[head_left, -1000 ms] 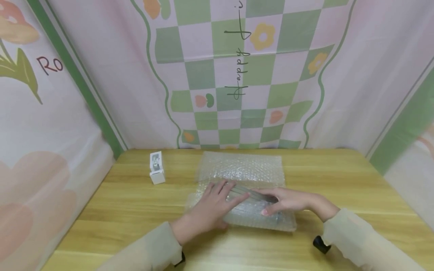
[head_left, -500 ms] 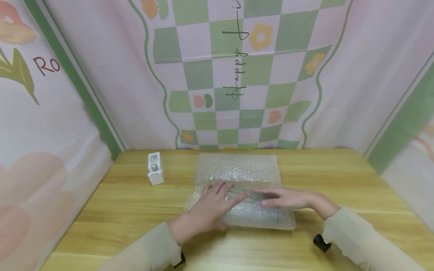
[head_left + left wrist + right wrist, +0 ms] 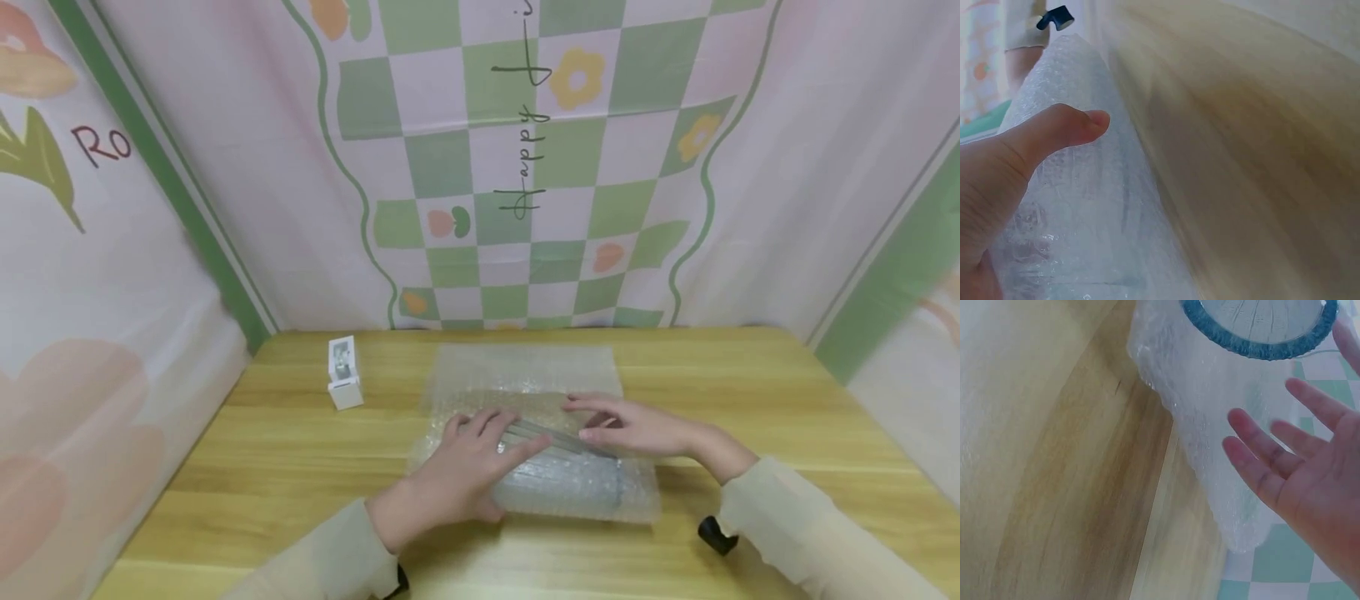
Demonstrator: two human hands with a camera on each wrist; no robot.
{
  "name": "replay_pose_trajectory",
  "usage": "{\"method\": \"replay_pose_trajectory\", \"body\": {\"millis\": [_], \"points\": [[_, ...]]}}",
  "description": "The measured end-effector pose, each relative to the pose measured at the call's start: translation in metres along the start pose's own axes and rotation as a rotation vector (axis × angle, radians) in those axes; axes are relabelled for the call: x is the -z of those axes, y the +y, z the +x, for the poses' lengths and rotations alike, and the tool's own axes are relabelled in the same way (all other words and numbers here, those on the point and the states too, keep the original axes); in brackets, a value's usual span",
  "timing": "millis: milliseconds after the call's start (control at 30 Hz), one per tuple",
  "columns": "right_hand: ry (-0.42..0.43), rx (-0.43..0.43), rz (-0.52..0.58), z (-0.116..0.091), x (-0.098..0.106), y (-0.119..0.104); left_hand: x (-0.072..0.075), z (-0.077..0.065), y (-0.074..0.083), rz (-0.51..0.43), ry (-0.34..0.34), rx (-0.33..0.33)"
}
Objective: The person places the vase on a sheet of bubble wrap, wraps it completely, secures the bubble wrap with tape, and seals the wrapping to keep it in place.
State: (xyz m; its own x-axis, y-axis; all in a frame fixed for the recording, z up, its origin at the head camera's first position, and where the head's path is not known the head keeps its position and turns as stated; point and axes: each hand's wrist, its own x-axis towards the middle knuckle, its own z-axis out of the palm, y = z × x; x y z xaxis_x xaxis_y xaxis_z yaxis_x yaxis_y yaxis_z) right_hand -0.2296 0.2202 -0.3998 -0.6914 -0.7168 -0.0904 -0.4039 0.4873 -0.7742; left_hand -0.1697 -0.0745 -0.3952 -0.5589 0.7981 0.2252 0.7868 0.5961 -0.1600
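A ribbed clear glass vessel (image 3: 1260, 322) lies on its side in bubble wrap (image 3: 525, 364), its round blue-green end facing the right wrist camera. My left hand (image 3: 453, 475) holds the wrapped glass from above at its left part, fingers spread over the far side. In the left wrist view the thumb lies along the near side of the wrap. My right hand (image 3: 641, 427) hovers at the right end of the bundle with fingers extended and apart. In the right wrist view its palm (image 3: 1329, 494) shows nothing held, beside the wrap and below the glass end.
A small white box (image 3: 345, 375) with a cut-out window stands at the back left of the wooden table (image 3: 750, 375). A flat part of the wrap stretches behind the bundle toward the checkered curtain (image 3: 506, 167). Black straps hang at both wrists.
My right hand has lifted away from the glass toward the back, its fingers spreading apart. The wrap's near right corner has shifted slightly toward me. The left hand keeps its hold.
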Motion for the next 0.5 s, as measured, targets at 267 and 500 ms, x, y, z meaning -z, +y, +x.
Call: {"method": "replay_pose_trajectory", "body": {"millis": [267, 500], "points": [[0.191, 0.057, -0.052, 0.01, 0.004, 0.007, 0.001, -0.002, 0.001, -0.008, -0.013, -0.002], [0.266, 0.012, -0.084, 0.022, 0.019, 0.012, 0.002, 0.001, 0.0, -0.039, -0.04, 0.009]]}}
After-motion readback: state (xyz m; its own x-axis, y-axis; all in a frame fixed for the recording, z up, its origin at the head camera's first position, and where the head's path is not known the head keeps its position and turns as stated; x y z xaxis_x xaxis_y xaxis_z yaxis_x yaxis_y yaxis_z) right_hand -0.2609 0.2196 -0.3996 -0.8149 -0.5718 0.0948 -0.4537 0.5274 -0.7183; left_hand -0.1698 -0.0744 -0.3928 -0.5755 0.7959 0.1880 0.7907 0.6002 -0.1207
